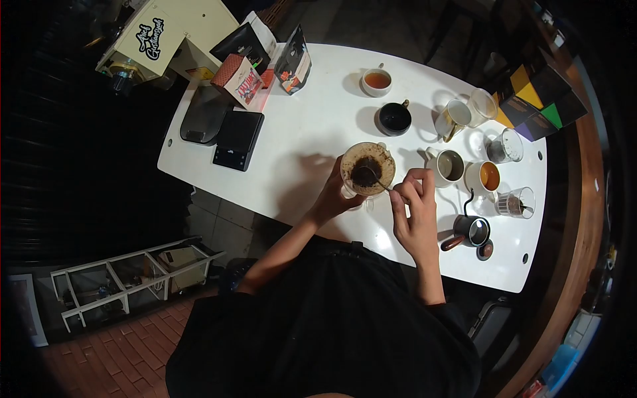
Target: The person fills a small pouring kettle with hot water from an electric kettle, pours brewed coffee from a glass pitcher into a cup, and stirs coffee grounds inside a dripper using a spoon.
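Near the front edge of the white table, my left hand [333, 194] wraps around the side of a coffee dripper [348, 190]. A paper filter [387, 161] lines it, with dark wet coffee grounds [365, 171] at the bottom and specks up its wall. Between the thumb and fingers of my right hand [416, 211] is the handle of a thin metal spoon [383, 186]. Its tip reaches into the grounds, where the bowl is hidden. What sits beneath the dripper is mostly covered by my left hand and the dripper itself.
On the white table [312, 126], a gooseneck kettle [472, 231], a white mug [450, 166] and an orange-lined cup [489, 176] stand right. Behind are a black cup [395, 119] and a cup of tea-coloured liquid [377, 81]. A black scale [237, 140] and coffee bags [293, 61] lie left.
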The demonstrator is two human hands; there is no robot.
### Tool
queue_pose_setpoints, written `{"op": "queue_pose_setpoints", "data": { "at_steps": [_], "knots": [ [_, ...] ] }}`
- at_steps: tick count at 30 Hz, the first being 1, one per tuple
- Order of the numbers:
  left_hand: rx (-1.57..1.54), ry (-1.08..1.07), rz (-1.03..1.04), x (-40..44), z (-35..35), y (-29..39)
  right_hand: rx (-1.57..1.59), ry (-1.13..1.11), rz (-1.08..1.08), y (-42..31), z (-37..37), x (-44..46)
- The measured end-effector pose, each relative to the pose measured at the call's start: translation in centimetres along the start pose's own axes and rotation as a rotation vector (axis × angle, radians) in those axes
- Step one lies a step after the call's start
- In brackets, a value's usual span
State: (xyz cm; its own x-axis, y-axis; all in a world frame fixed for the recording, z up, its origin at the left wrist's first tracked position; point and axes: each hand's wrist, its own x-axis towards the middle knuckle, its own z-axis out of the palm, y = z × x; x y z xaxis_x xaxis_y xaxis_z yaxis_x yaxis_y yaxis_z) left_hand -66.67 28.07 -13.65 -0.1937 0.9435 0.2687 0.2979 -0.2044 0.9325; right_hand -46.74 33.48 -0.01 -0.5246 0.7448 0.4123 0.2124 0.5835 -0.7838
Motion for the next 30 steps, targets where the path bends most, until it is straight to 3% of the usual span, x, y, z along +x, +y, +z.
{"op": "queue_pose_setpoints", "data": {
  "at_steps": [10,19,30],
  "knots": [
    [0.014,0.007,0.010,0.0,0.1,-0.3,-0.135,0.007,0.018,0.5,0.2,0.3],
    [0.040,0.004,0.020,-0.1,0.0,-0.3,-0.035,-0.017,0.015,0.5,0.1,0.0],
    [0.024,0.011,-0.008,-0.1,0.2,-0.7,-0.211,0.010,0.003,0.5,-0.1,0.5]
  ]
}}
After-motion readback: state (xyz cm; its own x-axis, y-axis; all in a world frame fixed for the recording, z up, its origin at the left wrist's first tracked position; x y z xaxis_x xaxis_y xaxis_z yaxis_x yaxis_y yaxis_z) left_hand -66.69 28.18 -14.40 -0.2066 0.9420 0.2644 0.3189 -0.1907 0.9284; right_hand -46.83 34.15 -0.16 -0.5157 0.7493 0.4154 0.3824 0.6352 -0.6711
